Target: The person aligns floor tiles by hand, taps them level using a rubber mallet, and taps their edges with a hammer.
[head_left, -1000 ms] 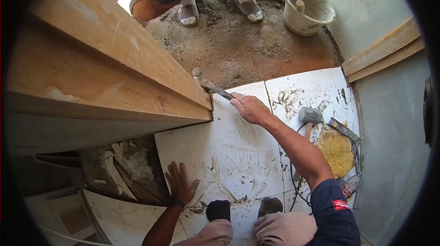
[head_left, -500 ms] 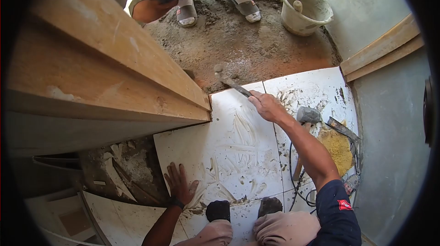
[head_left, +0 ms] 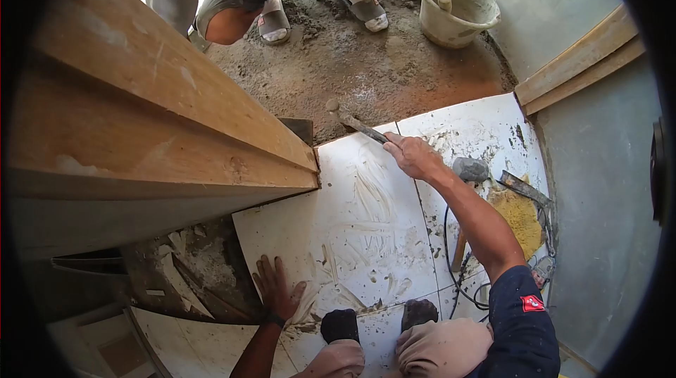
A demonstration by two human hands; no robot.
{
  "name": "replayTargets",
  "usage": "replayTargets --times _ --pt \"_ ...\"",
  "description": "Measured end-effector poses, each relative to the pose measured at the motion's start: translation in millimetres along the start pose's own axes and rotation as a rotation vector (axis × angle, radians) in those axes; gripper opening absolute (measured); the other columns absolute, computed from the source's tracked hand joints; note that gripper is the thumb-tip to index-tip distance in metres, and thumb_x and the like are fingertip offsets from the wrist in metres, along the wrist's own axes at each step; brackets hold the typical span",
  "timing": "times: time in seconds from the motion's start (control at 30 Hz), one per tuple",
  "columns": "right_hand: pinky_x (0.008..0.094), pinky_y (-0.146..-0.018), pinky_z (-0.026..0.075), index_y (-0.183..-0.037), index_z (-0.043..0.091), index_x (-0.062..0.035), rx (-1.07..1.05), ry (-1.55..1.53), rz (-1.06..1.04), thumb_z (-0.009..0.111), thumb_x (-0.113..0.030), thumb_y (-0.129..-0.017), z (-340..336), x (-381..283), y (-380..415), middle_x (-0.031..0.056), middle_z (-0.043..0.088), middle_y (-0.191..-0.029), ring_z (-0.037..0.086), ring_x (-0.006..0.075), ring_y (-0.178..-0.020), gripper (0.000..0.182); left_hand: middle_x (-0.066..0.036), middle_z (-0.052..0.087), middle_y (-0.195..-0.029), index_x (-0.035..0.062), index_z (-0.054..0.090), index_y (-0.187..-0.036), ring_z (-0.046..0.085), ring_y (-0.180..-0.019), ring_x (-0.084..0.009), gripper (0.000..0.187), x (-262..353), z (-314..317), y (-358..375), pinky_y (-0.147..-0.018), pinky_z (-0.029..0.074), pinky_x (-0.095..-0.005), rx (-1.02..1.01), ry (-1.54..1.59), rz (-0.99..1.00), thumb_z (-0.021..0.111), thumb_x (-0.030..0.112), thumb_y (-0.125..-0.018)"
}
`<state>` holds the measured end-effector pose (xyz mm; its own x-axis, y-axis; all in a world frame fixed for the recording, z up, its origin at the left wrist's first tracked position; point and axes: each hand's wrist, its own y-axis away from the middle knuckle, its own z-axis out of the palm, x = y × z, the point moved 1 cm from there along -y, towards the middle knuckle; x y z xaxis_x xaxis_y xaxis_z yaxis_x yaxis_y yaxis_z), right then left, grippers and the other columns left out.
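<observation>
My right hand (head_left: 417, 158) is closed around the handle of a hammer (head_left: 359, 127). Its small rounded head reaches past the tile edge, over the bare mortar. My left hand (head_left: 278, 286) lies flat with fingers spread on a white floor tile (head_left: 331, 216), near that tile's left edge. Greyish smears streak the tile between my hands. Beside my right forearm is a rubber mallet (head_left: 470, 169), its wooden handle partly hidden under the arm.
A yellow sponge (head_left: 517, 219), a dark metal tool (head_left: 524, 189) and a black cable (head_left: 451, 272) lie at right. A wooden door frame (head_left: 211, 110) juts in from the left. Beyond the tiles, a person in sandals (head_left: 274, 22) crouches on rough mortar (head_left: 338, 68) near a bucket (head_left: 458, 26).
The view has shifted slightly. My right hand still holds the hammer near the tile edge, and my left hand stays flat. Fingers of the other person now show above the bucket.
</observation>
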<state>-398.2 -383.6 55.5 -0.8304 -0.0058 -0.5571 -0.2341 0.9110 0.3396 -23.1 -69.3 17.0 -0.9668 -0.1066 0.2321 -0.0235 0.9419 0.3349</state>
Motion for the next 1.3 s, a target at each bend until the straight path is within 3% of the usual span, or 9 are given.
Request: replayTargets --times 0.23,0.33,0.5,0.63,0.7,1.03,1.13,1.23,1.3 --pt "0.0511 -0.091 0.052 -0.139 0.058 -0.0132 -0.033 0.069 -0.035 0.045 -0.041 -0.105 -23.5 14.9 13.8 0.0269 0.07 -0.106 0.067 0.0443 -0.101 0.046 -0.031 0.006 -0.165 0.0016 0.017 -0.159 0.006 -0.152 -0.0515 0.099 0.9 1.6 -1.5 -0.119 0.006 -0.0674 -0.004 -0.02 0.006 0.068 0.049 -0.088" --pt "0.0516 -0.089 0.052 -0.133 0.06 -0.0106 -0.002 0.125 0.054 0.045 -0.04 -0.105 -27.5 13.3 18.6 0.0263 0.07 -0.1 0.067 0.0447 -0.098 0.043 -0.032 0.005 -0.165 0.0007 0.017 -0.159 0.005 -0.152 -0.0521 0.099 -0.9 0.3 -0.7 -0.119 0.005 -0.0675 -0.015 -0.003 0.012 0.067 0.048 -0.088" --pt "0.0507 -0.085 0.052 -0.13 0.061 -0.0127 0.164 -0.105 0.027 0.047 -0.039 -0.105 -14.9 43.4 24.0 0.0247 0.07 -0.093 0.067 0.044 -0.093 0.04 -0.032 0.004 -0.165 0.0006 0.016 -0.159 0.005 -0.152 -0.0522 0.1 -2.5 6.0 0.7 -0.119 0.005 -0.0678 0.006 -0.029 0.017 0.068 0.048 -0.087" --pt "0.05 -0.087 0.051 -0.132 0.061 -0.0117 0.201 -0.082 -0.012 0.048 -0.039 -0.104 -27.3 40.9 29.3 0.025 0.07 -0.095 0.067 0.0431 -0.095 0.041 -0.031 0.004 -0.165 0.0013 0.016 -0.159 0.005 -0.152 -0.0517 0.101 -1.9 4.2 -1.5 -0.119 0.005 -0.0675 -0.002 -0.034 0.009 0.069 0.048 -0.087" --pt "0.0489 -0.089 0.051 -0.133 0.061 -0.0087 0.041 -0.028 0.175 0.048 -0.038 -0.104 -48.4 20.1 35.1 0.0248 0.071 -0.1 0.067 0.0425 -0.098 0.043 -0.031 0.005 -0.165 0.0019 0.016 -0.159 0.005 -0.152 -0.0515 0.101 -0.5 2.6 -0.9 -0.119 0.006 -0.0671 -0.006 -0.014 0.005 0.07 0.046 -0.087" --pt "0.0489 -0.091 0.051 -0.134 0.06 -0.0065 0.127 -0.121 0.096 0.048 -0.038 -0.104 -39.4 50.2 29.2 0.0265 0.07 -0.103 0.068 0.0425 -0.101 0.046 -0.03 0.005 -0.166 0.0038 0.017 -0.16 0.006 -0.153 -0.0507 0.1 -1.5 2.3 0.0 -0.119 0.007 -0.0666 0.027 -0.011 0.026 0.07 0.045 -0.086" --pt "0.0497 -0.091 0.051 -0.135 0.06 -0.009 0.199 -0.039 0.071 0.048 -0.038 -0.104 -42.3 51.3 28.5 0.0256 0.07 -0.102 0.067 0.0426 -0.101 0.044 -0.029 0.006 -0.166 0.0038 0.017 -0.16 0.006 -0.152 -0.0508 0.099 0.1 -0.2 -0.1 -0.119 0.007 -0.0666 0.003 -0.006 0.011 0.07 0.045 -0.087" --pt "0.0504 -0.09 0.051 -0.133 0.061 -0.0124 0.162 -0.003 0.226 0.048 -0.037 -0.104 -54.6 42.0 33.2 0.0249 0.07 -0.101 0.067 0.0425 -0.1 0.04 -0.03 0.006 -0.166 0.0029 0.017 -0.16 0.006 -0.152 -0.0508 0.099 0.5 -0.8 -0.8 -0.119 0.007 -0.0666 0.002 0.011 0.012 0.069 0.045 -0.087" --pt "0.0513 -0.09 0.051 -0.131 0.062 -0.0128 0.103 -0.142 0.199 0.048 -0.037 -0.104 -56.8 41.5 35.8 0.0257 0.07 -0.101 0.067 0.0429 -0.1 0.038 -0.029 0.006 -0.166 0.0028 0.017 -0.16 0.006 -0.152 -0.0509 0.099 -0.1 -0.5 0.3 -0.119 0.007 -0.0666 0.002 -0.005 0.011 0.069 0.045 -0.087"
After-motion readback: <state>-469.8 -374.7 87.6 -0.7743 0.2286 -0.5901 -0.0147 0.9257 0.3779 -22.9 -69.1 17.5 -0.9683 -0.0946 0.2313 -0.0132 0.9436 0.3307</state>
